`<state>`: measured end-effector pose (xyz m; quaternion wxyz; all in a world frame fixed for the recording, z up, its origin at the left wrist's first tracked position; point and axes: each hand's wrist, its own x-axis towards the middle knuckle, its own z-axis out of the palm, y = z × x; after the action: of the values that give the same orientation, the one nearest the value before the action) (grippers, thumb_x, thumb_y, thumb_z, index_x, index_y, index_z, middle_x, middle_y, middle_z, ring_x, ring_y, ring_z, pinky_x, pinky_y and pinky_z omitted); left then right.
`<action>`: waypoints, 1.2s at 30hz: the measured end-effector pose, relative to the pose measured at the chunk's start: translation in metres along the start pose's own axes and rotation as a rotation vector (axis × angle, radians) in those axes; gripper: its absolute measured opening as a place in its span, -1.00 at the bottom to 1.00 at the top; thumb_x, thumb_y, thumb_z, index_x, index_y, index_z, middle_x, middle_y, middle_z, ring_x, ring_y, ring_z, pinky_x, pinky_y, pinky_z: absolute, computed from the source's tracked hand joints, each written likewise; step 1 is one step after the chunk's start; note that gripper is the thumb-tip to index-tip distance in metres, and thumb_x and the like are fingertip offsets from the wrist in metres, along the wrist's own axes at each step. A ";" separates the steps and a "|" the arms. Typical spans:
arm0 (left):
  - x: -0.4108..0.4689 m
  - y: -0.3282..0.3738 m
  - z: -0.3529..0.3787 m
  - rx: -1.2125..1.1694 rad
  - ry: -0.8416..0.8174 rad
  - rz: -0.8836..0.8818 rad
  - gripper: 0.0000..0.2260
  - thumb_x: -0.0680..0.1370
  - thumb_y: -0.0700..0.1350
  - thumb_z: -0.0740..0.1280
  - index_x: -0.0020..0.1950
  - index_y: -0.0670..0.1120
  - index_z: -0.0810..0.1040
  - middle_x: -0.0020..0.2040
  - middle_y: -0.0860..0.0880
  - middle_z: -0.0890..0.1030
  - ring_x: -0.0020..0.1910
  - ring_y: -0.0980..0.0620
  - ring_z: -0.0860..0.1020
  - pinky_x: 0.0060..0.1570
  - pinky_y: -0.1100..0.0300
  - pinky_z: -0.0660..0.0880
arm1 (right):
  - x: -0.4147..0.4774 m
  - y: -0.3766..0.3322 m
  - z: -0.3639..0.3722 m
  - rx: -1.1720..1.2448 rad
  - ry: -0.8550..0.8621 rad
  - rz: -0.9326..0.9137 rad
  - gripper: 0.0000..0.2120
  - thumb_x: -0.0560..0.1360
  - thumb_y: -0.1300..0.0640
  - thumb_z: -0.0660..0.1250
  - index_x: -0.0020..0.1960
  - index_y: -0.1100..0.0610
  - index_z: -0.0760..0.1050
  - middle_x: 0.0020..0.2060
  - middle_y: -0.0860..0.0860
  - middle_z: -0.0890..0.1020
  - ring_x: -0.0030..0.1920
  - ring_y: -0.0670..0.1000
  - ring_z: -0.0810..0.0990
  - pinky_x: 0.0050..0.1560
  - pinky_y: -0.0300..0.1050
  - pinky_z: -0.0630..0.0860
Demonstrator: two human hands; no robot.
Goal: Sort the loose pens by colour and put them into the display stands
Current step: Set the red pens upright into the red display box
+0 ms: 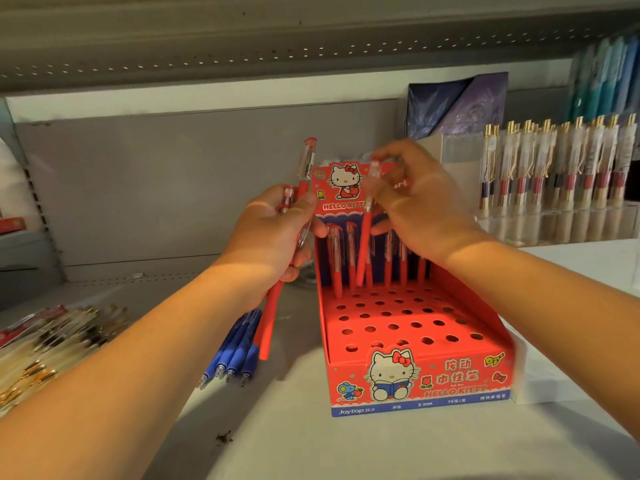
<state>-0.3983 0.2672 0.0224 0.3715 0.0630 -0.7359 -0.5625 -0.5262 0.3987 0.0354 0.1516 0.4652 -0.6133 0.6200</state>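
A display stand [415,379] of printed cardboard, faintly glossy. The red pens [337,268] have clear, shiny plastic tops and matt, rubbery-looking lower barrels. The blue pens [239,348] have matt grips. The shelf [277,441] is smooth, matt grey painted metal; at its right edge stands a clear glossy plastic rack [554,223].

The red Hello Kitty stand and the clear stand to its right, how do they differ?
The red Hello Kitty stand is printed card, while the clear stand is see-through. The red Hello Kitty stand has red pens only in its back row and most of its holes are empty, while the clear stand looks packed with gold-clipped pens. Both hold their pens upright.
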 end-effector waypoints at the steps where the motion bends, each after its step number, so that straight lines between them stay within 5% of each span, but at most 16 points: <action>1: 0.000 0.000 0.000 -0.006 -0.002 -0.001 -0.87 0.66 -0.07 0.24 0.00 -0.11 0.49 -0.36 0.03 0.61 -0.60 0.07 0.31 -0.60 0.37 0.16 | -0.001 0.002 0.001 -0.073 -0.033 -0.042 -0.79 0.54 0.19 0.38 0.11 -0.02 0.46 -0.26 0.00 0.55 -0.33 0.02 0.67 -0.45 -0.13 0.61; 12: -0.004 0.003 0.001 -0.045 -0.025 0.039 -0.89 0.65 -0.09 0.26 -0.02 -0.10 0.50 -0.36 0.01 0.60 -0.58 0.04 0.30 -0.60 0.36 0.16 | -0.006 0.012 0.007 -0.139 -0.111 -0.047 -0.79 0.53 0.15 0.40 0.13 0.00 0.47 -0.22 0.14 0.53 -0.32 0.04 0.66 -0.46 -0.20 0.59; 20: -0.005 0.001 0.001 -0.056 -0.082 0.065 -0.88 0.65 -0.09 0.26 -0.04 -0.11 0.49 -0.33 -0.02 0.60 -0.58 0.03 0.28 -0.59 0.36 0.17 | -0.005 0.016 0.004 -0.282 -0.042 -0.071 -0.75 0.49 0.17 0.45 0.12 0.09 0.49 -0.24 -0.01 0.54 -0.36 0.00 0.65 -0.45 -0.12 0.63; 24: -0.005 0.001 0.002 -0.067 -0.088 0.066 -0.88 0.65 -0.10 0.26 -0.05 -0.11 0.48 -0.34 -0.02 0.60 -0.59 0.04 0.28 -0.59 0.37 0.17 | -0.007 0.017 0.007 -0.285 -0.155 0.025 -0.84 0.49 0.19 0.45 0.00 0.09 0.49 -0.35 0.03 0.57 -0.44 0.01 0.66 -0.42 -0.08 0.64; 33: -0.005 0.002 0.001 -0.050 -0.107 0.049 -0.87 0.65 -0.08 0.26 -0.05 -0.10 0.49 -0.33 -0.03 0.60 -0.57 0.03 0.29 -0.59 0.35 0.16 | -0.007 0.008 0.002 -0.601 -0.279 -0.037 -0.91 0.52 0.04 0.39 -0.10 0.00 0.66 -0.43 -0.20 0.52 -0.37 -0.25 0.52 -0.36 -0.42 0.35; 36: -0.007 0.001 0.001 -0.030 -0.153 0.030 -0.89 0.64 -0.08 0.27 -0.06 -0.06 0.49 -0.30 -0.05 0.60 -0.57 0.04 0.30 -0.59 0.36 0.15 | -0.003 0.001 0.002 -0.396 -0.166 0.036 -0.87 0.53 0.08 0.33 0.03 -0.06 0.61 -0.28 -0.11 0.59 -0.36 -0.16 0.56 -0.37 -0.34 0.42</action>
<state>-0.3937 0.2722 0.0203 0.3236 0.0032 -0.7545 -0.5710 -0.5244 0.3978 0.0323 0.1780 0.4648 -0.7418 0.4494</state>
